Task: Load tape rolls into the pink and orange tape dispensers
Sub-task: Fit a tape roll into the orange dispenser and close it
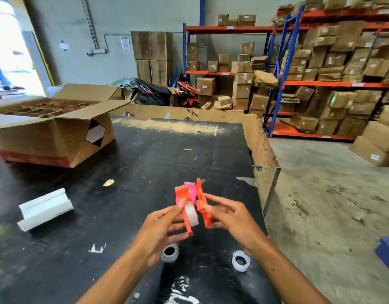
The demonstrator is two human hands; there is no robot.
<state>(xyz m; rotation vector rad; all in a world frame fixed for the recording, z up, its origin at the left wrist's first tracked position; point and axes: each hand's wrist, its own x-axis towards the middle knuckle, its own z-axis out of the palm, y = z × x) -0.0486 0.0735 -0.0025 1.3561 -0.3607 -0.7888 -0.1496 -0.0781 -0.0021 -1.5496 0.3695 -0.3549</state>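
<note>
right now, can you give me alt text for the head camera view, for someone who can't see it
Two hands hold an opened orange tape dispenser over a black table: the left hand grips the half carrying a tape roll, the right hand the other half. Two loose tape rolls lie below, near the table's front edge.

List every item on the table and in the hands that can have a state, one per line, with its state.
orange dispenser half: held in left hand, tape roll seated in it
orange cover half: held in right hand, apart from the other half
pink dispenser: behind the orange parts, loading state hidden
two spare rolls: lying loose on table
cardboard box: flaps open
</note>
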